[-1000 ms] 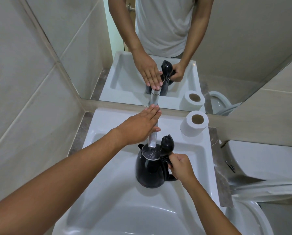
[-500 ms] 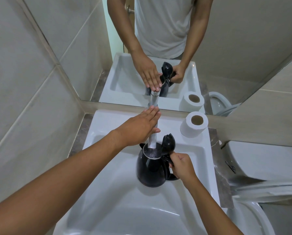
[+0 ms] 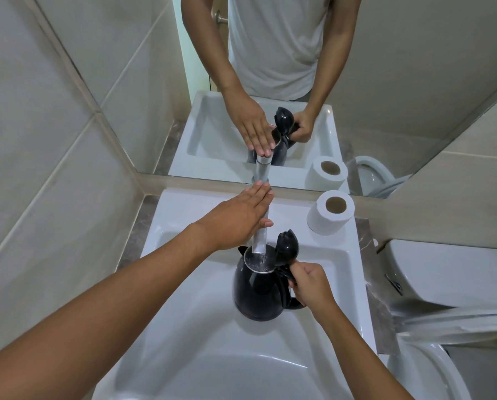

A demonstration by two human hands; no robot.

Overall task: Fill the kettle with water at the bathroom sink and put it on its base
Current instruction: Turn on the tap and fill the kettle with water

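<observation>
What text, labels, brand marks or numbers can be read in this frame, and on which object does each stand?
None can be read.
kettle: glossy black body, no print or level marks visible from this angle.
tap: plain metal, no marking.
toilet paper roll: plain white.
toilet tank: no label visible.
sink: bare white, no brand mark.
The mirror reflection shows no lettering either.
</observation>
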